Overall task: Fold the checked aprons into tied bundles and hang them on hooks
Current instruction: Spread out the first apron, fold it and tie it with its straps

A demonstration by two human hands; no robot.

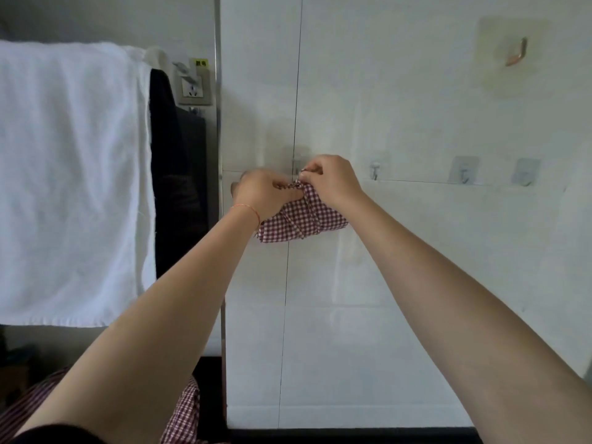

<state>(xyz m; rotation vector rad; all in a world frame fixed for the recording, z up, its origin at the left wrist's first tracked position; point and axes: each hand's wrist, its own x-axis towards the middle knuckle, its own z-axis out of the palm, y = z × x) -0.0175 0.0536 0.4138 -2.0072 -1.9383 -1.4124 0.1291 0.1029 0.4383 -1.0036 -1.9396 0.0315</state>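
Observation:
A folded red-and-white checked apron bundle (304,219) hangs against the white tiled wall, just below a small metal hook (297,166). My left hand (264,195) grips the bundle's top left edge and its tie. My right hand (333,181) pinches the tie at the top of the bundle, right at the hook. The hook is mostly hidden behind my fingers. More checked apron cloth (184,415) lies at the bottom left, partly under my left forearm.
Three bare metal hooks (374,171) (463,174) (525,176) line the wall to the right, and a copper-coloured hook (517,52) sits higher up. A white towel (70,181) hangs at left beside a dark cloth (173,174) and a wall socket (193,89).

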